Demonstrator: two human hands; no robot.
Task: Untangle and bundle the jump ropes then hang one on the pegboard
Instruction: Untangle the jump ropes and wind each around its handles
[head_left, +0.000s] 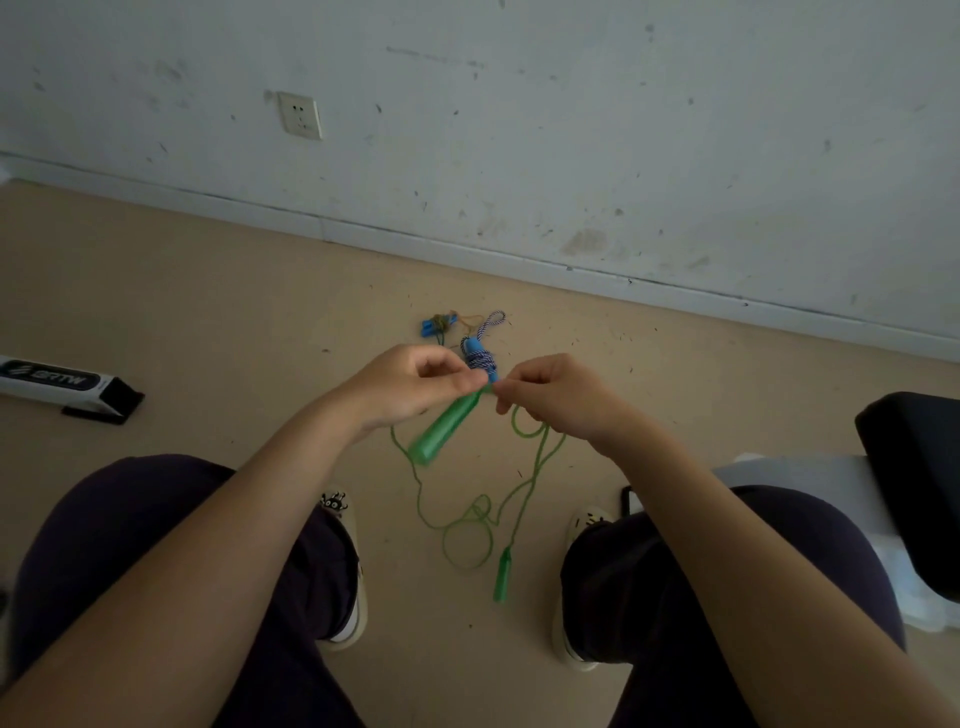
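My left hand (410, 384) pinches the top of a green jump rope handle (444, 428), which slants down to the left. Close beside it, my right hand (550, 397) pinches the thin green cord (524, 499) where it leaves that handle. The cord hangs in loose loops down to the floor between my feet. Its second green handle (502, 577) lies there. Beyond my hands, a bundled blue-and-white striped rope with blue handles (480, 356) lies on the floor. A second small bundle with blue handles (439, 325) lies to its left.
I sit with knees apart over a tan floor (208, 312), facing a scuffed white wall with a socket (300, 115). A long black-and-white box (62, 384) lies on the floor at left. A black padded object (914, 483) and white sheets sit at right.
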